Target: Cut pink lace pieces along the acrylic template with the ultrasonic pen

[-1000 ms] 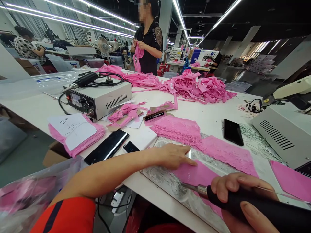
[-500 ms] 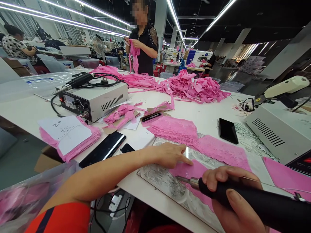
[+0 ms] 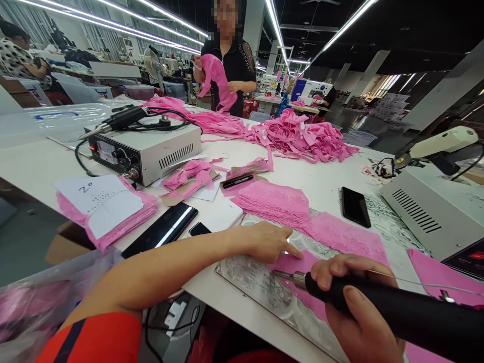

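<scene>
My left hand (image 3: 266,242) rests on a pink fabric piece (image 3: 295,259), its index finger stretched out and pressing the cloth flat. In my right hand (image 3: 359,302) is a thick black-handled tool with a metal tip (image 3: 393,307). That tip touches, or hovers just over, the same piece, near my left fingertips; which of the two I cannot tell. Beneath the cloth lies a clear patterned plate (image 3: 257,285) on the white table. Just beyond it are a stack of pink lace-edged pieces (image 3: 276,201) and more pink pieces (image 3: 348,237) spread to the right.
A grey control box (image 3: 162,151) with another black handpiece (image 3: 124,118) stands left. Phones (image 3: 161,229), a marker (image 3: 237,181) and a paper marked 20 (image 3: 98,201) lie nearby. Another grey machine (image 3: 427,212) is right. Behind a pink garment heap (image 3: 298,136), a person (image 3: 227,60) holds pink cloth.
The tool tip has shifted slightly left and up along the cloth. My left hand stays pressed in place. Across the table, the person has spread out the pink cloth. The view has shifted slightly.
</scene>
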### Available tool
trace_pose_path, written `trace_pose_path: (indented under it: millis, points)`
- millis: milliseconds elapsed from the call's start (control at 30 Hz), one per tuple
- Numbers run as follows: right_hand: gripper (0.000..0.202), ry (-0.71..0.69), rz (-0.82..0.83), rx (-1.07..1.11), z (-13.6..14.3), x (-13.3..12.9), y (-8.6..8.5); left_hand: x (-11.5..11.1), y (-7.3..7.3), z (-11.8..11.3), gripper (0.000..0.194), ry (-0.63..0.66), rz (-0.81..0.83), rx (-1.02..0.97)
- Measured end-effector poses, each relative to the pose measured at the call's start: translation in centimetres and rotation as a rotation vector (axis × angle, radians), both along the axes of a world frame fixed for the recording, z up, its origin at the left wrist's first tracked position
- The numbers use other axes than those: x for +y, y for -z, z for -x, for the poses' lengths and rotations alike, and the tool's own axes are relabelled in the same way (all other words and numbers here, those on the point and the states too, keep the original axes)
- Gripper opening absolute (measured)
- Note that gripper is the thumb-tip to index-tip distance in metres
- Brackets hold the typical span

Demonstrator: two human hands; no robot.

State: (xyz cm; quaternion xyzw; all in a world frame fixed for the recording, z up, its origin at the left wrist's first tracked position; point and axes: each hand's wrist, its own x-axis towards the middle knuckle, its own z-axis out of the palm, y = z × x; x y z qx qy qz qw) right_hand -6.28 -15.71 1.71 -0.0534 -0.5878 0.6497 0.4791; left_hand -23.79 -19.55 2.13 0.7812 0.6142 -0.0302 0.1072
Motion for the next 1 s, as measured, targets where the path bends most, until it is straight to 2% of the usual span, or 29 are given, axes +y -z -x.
trace_pose_path:
  millis: [600, 1000]
  points:
    - [0.015, 0.001, 0.016, 0.044, 0.12, 0.03, 0.12, -0.21, -0.21, 0.00, 0.055, 0.006, 0.021, 0.030]
    - [0.013, 0.041, 0.003, 0.026, 0.87, 0.17, 0.55, 0.06, 0.33, 0.07, 0.052, -0.002, 0.021, 0.011]
